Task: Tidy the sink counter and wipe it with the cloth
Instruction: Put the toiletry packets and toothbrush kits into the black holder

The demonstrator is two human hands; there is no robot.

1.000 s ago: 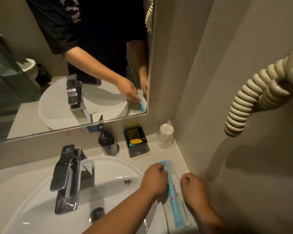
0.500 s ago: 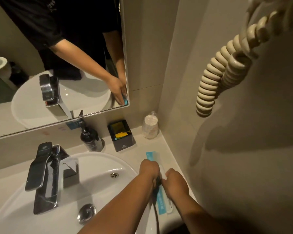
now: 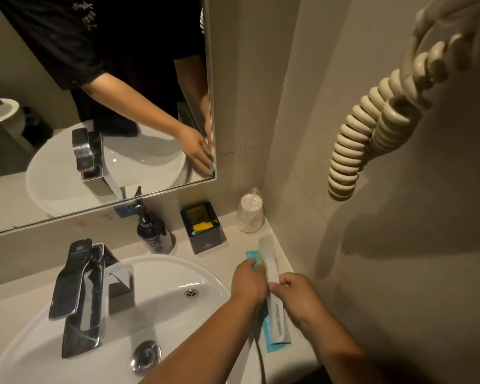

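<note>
On the narrow counter [image 3: 286,261] right of the white basin [image 3: 161,275], a clear white packet [image 3: 270,261] lies on top of a long blue packet [image 3: 272,345]. My left hand [image 3: 247,284] pinches the blue packet's far part between thumb and fingers. My right hand [image 3: 297,297] grips the white packet at its middle, fingers curled over it. Both packets run lengthwise along the wall. No cloth is in view.
At the back stand a dark pump bottle [image 3: 151,231], a black box [image 3: 204,228] with coloured sachets and a wrapped cup [image 3: 250,214] in the corner. A chrome tap [image 3: 78,295] rises left. A coiled beige cord [image 3: 372,134] hangs on the right wall. A dark cable [image 3: 259,358] lies beside the basin.
My hands have shifted along the packets, and the white packet now shows clearly on top of the blue one. The camera view has moved slightly.
</note>
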